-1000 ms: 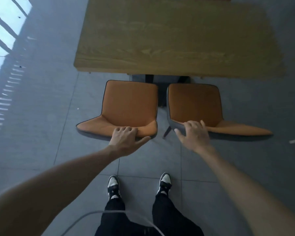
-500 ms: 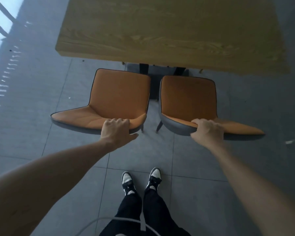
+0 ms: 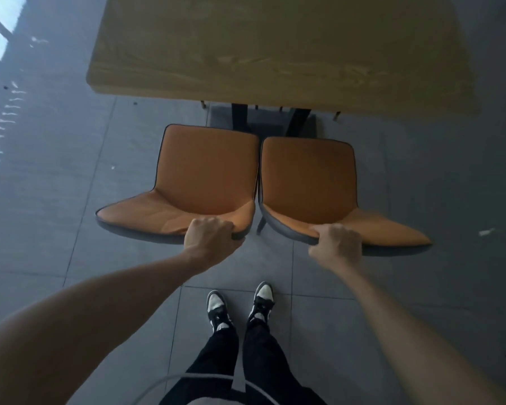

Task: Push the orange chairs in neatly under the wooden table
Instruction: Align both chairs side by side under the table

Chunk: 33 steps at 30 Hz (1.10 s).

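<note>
Two orange chairs stand side by side on the grey tiled floor (image 3: 70, 176), both facing the wooden table (image 3: 275, 45) and both wholly clear of its near edge, with a strip of floor and the table's dark base (image 3: 240, 118) showing between the seat fronts and the tabletop. The left orange chair (image 3: 208, 168) and the right orange chair (image 3: 307, 176) sit so close that their inner seat edges nearly touch; whether they actually meet cannot be told. The left hand (image 3: 209, 238) is curled over the top rim of the left chair's backrest near its inner end, fingers (image 3: 208, 223) pressed together and hooked over the orange front face, thumb behind on the grey back shell. The right hand (image 3: 335, 247) grips the top rim of the right chair's backrest, also toward its inner end, fingers (image 3: 322, 229) bunched together over the rim and pinching the padded edge. Both forearms reach forward from the lower corners of the view. Below, between the arms, the person's legs in black trousers (image 3: 260, 358) end in black-and-white sneakers (image 3: 216, 305) planted on the tiles a little behind the chairs. A thin pale cable (image 3: 170, 381) arcs across the bottom of the view. Bright window light falls on the floor at far left.
</note>
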{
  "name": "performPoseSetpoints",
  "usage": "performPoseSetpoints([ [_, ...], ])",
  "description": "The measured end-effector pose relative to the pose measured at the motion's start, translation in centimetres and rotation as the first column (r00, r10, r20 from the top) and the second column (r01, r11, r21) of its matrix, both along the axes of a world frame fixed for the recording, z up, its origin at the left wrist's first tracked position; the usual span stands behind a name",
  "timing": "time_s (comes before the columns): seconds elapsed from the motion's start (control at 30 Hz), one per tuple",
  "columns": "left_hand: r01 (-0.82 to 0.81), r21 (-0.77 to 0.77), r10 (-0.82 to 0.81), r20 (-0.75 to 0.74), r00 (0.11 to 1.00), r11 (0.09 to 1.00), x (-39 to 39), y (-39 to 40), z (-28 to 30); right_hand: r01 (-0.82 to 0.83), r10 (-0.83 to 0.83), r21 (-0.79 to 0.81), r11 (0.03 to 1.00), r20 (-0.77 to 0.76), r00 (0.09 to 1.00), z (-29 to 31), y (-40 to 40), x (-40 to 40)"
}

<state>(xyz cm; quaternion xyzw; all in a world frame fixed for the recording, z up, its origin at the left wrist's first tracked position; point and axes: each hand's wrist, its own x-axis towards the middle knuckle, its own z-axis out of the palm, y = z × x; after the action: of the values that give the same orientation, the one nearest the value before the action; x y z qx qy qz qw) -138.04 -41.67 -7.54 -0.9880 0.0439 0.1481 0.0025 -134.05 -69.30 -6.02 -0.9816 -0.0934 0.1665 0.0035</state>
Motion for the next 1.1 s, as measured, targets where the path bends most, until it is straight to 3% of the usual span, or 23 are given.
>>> performPoseSetpoints([
  [0.43, -0.012, -0.038, 0.014, 0.042, 0.999, 0.999, 0.5, -2.7, -1.2, -0.029, 0.023, 0.07, 0.997, 0.086, 0.996, -1.8, 0.6, -1.3],
  [0.67, -0.014, -0.064, 0.017, 0.037, 0.999, 0.998, 0.2, -3.2, -0.6, -0.048, 0.043, 0.072, 0.996, 0.059, 0.997, -1.1, 0.3, -1.5],
  [1.1, 0.001, -0.057, 0.006, 0.121, 0.993, 0.998, -2.8, -8.0, -0.9, -0.12, 0.106, 0.111, 0.987, 0.122, 0.987, -1.7, -5.8, -4.1],
])
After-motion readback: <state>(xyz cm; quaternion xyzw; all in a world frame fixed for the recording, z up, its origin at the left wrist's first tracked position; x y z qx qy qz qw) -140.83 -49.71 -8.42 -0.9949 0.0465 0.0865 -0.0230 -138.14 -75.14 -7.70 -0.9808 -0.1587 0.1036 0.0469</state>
